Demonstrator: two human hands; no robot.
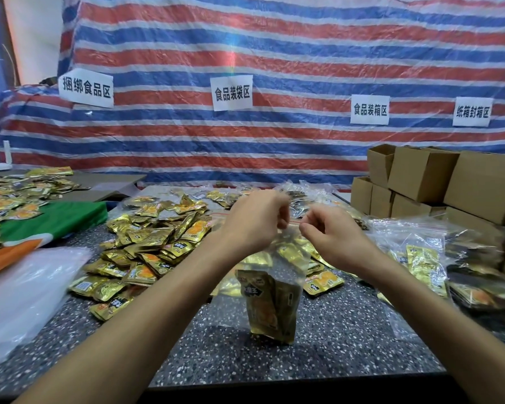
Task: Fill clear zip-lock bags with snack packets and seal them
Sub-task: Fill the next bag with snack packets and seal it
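Note:
A clear zip-lock bag (286,258) hangs upright over the speckled table (347,339), with gold snack packets (267,304) sunk to its bottom. My left hand (254,223) pinches the bag's top edge on the left. My right hand (333,234) pinches the same top edge on the right. The two hands are close together at the zip strip. Whether the strip is closed is hidden by my fingers. A big heap of loose gold packets (149,246) lies on the table to the left of the bag.
Filled clear bags (420,258) lie at the right. Brown cardboard boxes (426,179) are stacked at the back right. A stack of empty plastic bags (21,293) lies front left, beside a green and orange cloth (53,223). More packets (9,196) cover the far left. A striped tarp (274,53) hangs behind.

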